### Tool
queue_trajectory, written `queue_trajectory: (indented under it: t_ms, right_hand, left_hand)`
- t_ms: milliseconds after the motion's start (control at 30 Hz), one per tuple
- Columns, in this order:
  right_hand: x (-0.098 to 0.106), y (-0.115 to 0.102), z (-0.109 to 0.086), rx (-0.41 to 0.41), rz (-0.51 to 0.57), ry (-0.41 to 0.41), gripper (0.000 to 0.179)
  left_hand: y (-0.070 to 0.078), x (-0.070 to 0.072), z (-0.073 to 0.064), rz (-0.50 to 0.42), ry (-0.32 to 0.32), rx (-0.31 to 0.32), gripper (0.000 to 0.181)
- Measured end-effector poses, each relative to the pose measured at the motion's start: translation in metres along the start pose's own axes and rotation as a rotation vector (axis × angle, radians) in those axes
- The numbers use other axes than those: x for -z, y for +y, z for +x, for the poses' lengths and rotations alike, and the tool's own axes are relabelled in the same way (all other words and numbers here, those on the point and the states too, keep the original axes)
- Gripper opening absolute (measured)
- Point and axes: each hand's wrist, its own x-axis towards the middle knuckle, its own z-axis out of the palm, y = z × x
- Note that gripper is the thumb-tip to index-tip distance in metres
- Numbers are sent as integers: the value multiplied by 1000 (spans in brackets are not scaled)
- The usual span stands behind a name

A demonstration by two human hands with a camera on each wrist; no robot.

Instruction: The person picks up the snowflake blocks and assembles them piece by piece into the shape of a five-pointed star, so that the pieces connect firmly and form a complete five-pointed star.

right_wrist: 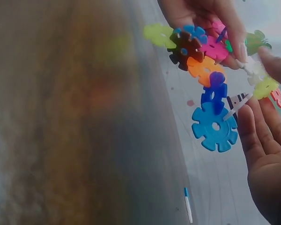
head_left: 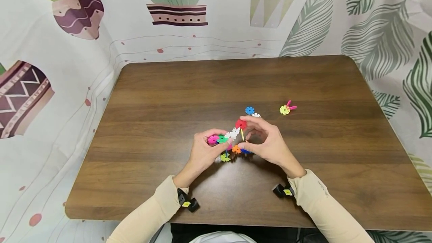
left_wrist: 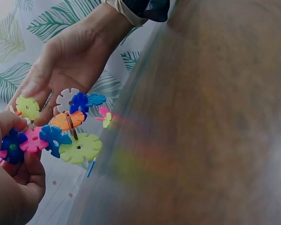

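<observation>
A joined cluster of colourful notched plastic discs sits between the two hands over the table. My left hand [head_left: 204, 148] grips its left part, thumb and fingers around a pink disc [left_wrist: 33, 139] and its neighbours. The right hand [head_left: 270, 143] curls around the upper end, index fingertip at a red disc [head_left: 240, 124], beside an edge-on yellow disc [right_wrist: 265, 87]. White discs [head_left: 233, 134] link that end to the rest. Orange [right_wrist: 205, 70], dark blue [right_wrist: 214, 95] and light blue [right_wrist: 215, 126] discs hang from the cluster. Fingers partly hide the joints.
Beyond the right hand, a loose blue disc [head_left: 249, 110] and a white disc [head_left: 256, 115] lie on the brown table [head_left: 189, 93]. Farther right is a small yellow disc piece with pink parts [head_left: 285, 109]. A patterned cloth [head_left: 222, 44] hangs behind the table.
</observation>
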Motion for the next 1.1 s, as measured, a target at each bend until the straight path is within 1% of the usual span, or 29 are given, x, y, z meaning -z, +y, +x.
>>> queue_trajectory:
  t_ms: [133,367,533,667,733,867,933,1033,1100]
  right_hand:
    - [-1,0,1,10,-19,11,75]
    - [-2,1,1,100,-46,55,70]
    - [-1,1,1,143,-63,71,69]
    - [0,1,1,156,-96,75,68]
    - [0,0,1,160,-105,71,68]
    - [0,-1,1,179,-109,60,66]
    - [2,-2,2,190,-102,54,67]
    - [4,-4,2,203,-85,46,69]
    - [5,-5,2,198,-74,39,69]
  left_hand:
    - [1,0,-1,-1,-10,4,19]
    - [1,-1,-1,-11,-30,-6,19]
    - [0,-1,-1,-8,-46,-15,18]
    - [-1,0,0,-7,-75,-12,17]
    - [-1,1,0,-15,-109,-16,19]
    - [1,2,0,-17,-182,-50,30]
    - [2,3,0,-40,-210,-71,37]
    - [2,1,0,-76,-221,-106,41]
    - [3,0,1,-100,-217,-127,40]
